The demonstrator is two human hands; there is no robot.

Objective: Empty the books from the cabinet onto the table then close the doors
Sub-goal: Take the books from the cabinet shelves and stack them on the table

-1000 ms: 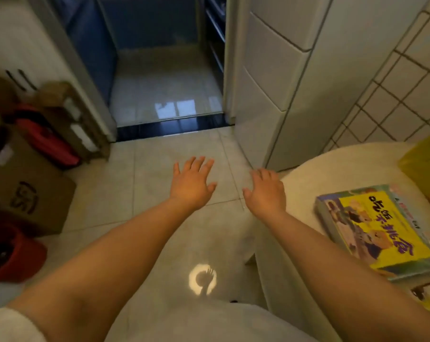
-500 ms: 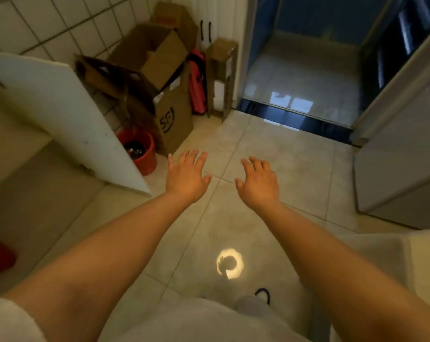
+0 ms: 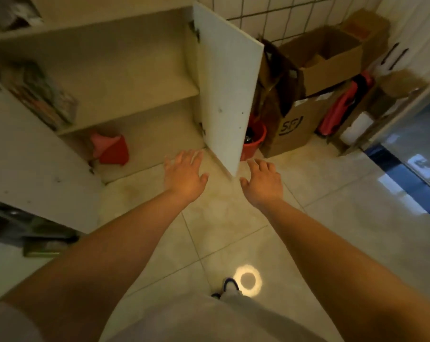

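Books (image 3: 42, 95), a leaning stack of colourful, blurred covers on the middle shelf of the pale open cabinet (image 3: 125, 70), lie up and well to the left of my left hand (image 3: 184, 176); my right hand (image 3: 263, 185) hangs just beside the white right door (image 3: 227, 95); both hands are spread wide and empty; I should reach left-first, grip the stack from both sides, and steer clear of the door edge.

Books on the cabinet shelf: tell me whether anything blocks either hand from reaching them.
Nothing visible does. The books lean on the middle shelf at the left of the open cabinet. Both doors are swung wide, and the left hand and right hand are empty over bare floor.
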